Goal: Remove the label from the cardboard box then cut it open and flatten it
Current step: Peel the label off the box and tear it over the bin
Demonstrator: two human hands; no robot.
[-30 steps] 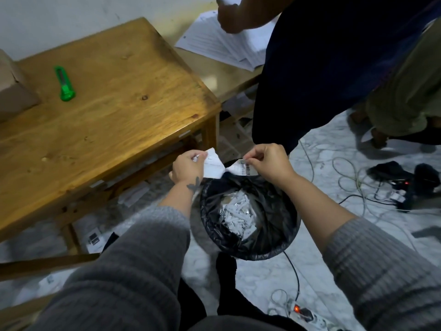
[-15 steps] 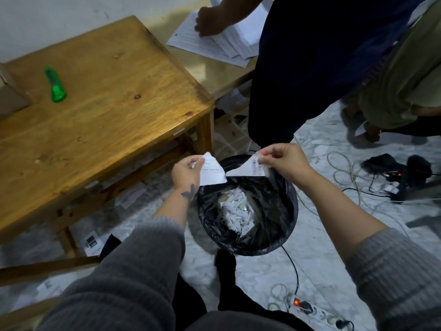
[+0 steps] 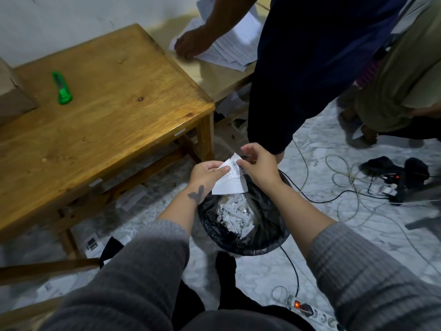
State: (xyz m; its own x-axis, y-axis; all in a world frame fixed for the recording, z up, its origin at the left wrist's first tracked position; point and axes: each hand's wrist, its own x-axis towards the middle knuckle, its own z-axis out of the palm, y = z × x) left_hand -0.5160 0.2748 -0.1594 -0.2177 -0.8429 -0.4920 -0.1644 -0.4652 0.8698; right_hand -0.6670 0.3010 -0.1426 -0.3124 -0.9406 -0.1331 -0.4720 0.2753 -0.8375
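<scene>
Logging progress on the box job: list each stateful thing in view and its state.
label: torn, both pieces held over the bin
left hand: pinching label
right hand: pinching label
bin: open, paper scraps inside
green cutter: lying untouched on the table
cardboard box: uncut

1. There is only one view, from a head-worn, wide-angle camera, so no second view shares its scene.
2. It looks forward and steeply down, past both sleeves to the floor.
3. The hands sit close, mid-frame, over a bin.
4. The tabletop fills the upper left, its near right corner by the bin.
</scene>
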